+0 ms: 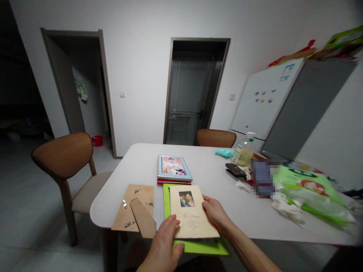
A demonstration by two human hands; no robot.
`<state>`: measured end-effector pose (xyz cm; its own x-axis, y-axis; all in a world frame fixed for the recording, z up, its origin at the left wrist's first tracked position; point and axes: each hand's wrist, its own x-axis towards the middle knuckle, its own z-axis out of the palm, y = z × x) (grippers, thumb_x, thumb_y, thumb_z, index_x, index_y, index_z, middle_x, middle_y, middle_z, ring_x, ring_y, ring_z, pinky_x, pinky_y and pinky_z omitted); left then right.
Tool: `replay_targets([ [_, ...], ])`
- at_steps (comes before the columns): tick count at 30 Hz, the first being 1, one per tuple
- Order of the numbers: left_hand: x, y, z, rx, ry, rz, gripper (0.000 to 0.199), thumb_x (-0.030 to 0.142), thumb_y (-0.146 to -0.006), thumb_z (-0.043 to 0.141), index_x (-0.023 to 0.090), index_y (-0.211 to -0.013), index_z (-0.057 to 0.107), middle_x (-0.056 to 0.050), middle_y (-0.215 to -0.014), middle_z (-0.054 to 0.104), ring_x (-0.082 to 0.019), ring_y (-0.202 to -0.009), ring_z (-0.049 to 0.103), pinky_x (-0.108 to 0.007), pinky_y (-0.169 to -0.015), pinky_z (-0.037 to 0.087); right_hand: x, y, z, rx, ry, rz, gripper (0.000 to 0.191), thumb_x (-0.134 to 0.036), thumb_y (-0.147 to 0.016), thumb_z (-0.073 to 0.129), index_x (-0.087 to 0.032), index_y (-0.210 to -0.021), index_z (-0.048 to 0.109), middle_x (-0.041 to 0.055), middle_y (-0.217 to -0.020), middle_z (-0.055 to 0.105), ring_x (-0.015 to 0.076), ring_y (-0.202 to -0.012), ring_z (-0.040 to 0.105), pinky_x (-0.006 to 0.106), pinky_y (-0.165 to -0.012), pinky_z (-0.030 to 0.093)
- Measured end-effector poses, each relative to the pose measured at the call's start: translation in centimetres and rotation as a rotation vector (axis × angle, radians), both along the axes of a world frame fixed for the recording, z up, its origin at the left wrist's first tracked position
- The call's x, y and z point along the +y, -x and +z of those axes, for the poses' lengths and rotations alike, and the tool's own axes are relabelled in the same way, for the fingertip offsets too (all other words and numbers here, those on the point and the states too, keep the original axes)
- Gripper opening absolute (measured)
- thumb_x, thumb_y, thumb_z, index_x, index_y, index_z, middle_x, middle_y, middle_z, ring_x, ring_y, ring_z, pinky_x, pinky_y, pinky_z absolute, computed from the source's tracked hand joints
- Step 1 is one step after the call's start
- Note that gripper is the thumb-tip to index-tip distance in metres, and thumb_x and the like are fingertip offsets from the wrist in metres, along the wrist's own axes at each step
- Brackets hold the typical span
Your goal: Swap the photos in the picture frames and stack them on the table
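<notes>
A cream card [188, 223] with a small photo of two people lies over a lime-green frame [202, 247] at the table's front edge. My right hand [214, 211] grips the card's right edge, thumb on top. At the card's lower left is my left hand [167, 241], its fingers and thumb apart, touching the edge. To the left rests a brown backing board [120, 217] with metal clips and a stand leg [142, 217]. Behind the green frame sits a stack of frames, a light blue one [163, 173] on top.
On the table's right are a bottle [242, 151], a black phone-like object [235, 170], crumpled tissues [287, 207] and a green package [312, 187]. Wooden chairs stand at the left [65, 155] and far side [216, 138]. A fridge [266, 98] is at the back right.
</notes>
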<state>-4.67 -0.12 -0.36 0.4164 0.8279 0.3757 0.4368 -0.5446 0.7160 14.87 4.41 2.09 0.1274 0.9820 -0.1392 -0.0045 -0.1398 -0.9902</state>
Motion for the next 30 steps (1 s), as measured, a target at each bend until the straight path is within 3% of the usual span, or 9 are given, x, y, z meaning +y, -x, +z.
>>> replay_targets([
  [8,-0.3,0.2,0.7,0.176,-0.099,-0.052,0.043,0.013,-0.067,0.053,0.014,-0.109,0.048,-0.015,-0.122,0.045,-0.026,-0.114,0.039,-0.046,-0.094,0.033,1.2,-1.0,-0.4,-0.837,-0.124,-0.080,0.034,-0.018,-0.063,0.036,-0.012,-0.080,0.064,0.0104,-0.078,0.066,0.0187,-0.070,0.058,0.024,-0.062,0.040],
  [15,-0.3,0.1,1.0,0.248,-0.074,-0.072,0.044,0.012,-0.067,0.053,0.012,-0.110,0.046,-0.015,-0.123,0.044,-0.024,-0.115,0.037,-0.046,-0.097,0.029,0.4,-2.0,-0.9,-0.704,-0.109,-0.109,0.040,-0.018,-0.062,0.035,-0.014,-0.090,0.063,0.0057,-0.079,0.067,0.0175,-0.068,0.058,0.022,-0.058,0.040],
  [21,-0.3,-0.1,1.4,0.311,-0.035,-0.087,0.042,0.013,-0.068,0.052,0.011,-0.110,0.046,-0.016,-0.125,0.041,-0.025,-0.117,0.034,-0.046,-0.098,0.027,0.4,-1.5,-0.9,-0.718,-0.094,-0.126,0.038,-0.018,-0.064,0.034,-0.013,-0.090,0.063,0.0059,-0.078,0.066,0.0174,-0.070,0.058,0.022,-0.059,0.039],
  [25,-0.5,-0.2,1.9,0.390,-0.008,-0.134,0.048,0.016,-0.063,0.058,0.009,-0.109,0.047,-0.017,-0.126,0.040,-0.028,-0.118,0.031,-0.049,-0.099,0.022,0.2,-0.9,-0.6,-0.937,-0.096,-0.087,0.032,-0.019,-0.068,0.034,-0.014,-0.085,0.061,0.0088,-0.080,0.065,0.0172,-0.071,0.057,0.023,-0.062,0.037],
  [30,-0.7,-0.4,2.1,0.445,-0.002,-0.126,0.051,0.016,-0.062,0.058,0.013,-0.111,0.045,-0.012,-0.128,0.038,-0.025,-0.120,0.029,-0.047,-0.100,0.018,-0.6,-0.4,-0.5,-1.340,0.033,-0.090,0.031,-0.028,-0.075,0.031,-0.015,-0.083,0.058,0.0111,-0.081,0.060,0.0187,-0.070,0.055,0.026,-0.058,0.033],
])
